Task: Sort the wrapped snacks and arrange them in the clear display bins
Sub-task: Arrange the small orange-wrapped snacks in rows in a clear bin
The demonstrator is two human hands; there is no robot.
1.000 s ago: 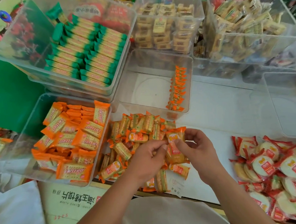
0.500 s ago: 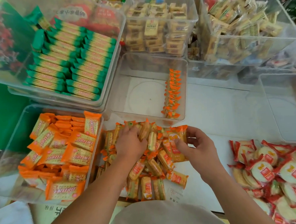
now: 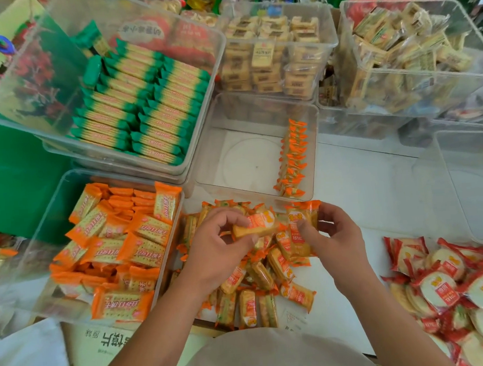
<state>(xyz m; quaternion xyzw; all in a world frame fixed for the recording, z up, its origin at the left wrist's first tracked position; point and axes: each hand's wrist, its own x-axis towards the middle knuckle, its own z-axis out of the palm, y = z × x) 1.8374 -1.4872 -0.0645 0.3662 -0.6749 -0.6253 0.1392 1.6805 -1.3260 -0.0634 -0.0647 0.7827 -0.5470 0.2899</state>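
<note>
One small snack pkt [image 3: 256,224], orange-and-white wrapper w/ a pale biscuit showing at its left end, is up off the worktop [image 3: 378,196], pinched by the left hand [image 3: 216,250] btwn thumb and fingertips. The right hand [image 3: 335,239] has fingers curled round a short stack [image 3: 302,227] of the same orange pkts, held just beside it. Under both hands lies the loose pile [image 3: 256,284] of matching pkts, jumbled.

Straight ahead is the clear centre bin [image 3: 241,160]: one row [image 3: 293,159] of these pkts stands on edge along its right wall, the rest of its floor bare; its near rim is just past the hands. A bin of bigger orange cracker packs [image 3: 119,248] hems the pile on the left. Red-wrapped rice crackers [image 3: 456,288] lie to the right, w/ bare worktop btwn.

Both forearms come in from below, wrists angled inward.
</note>
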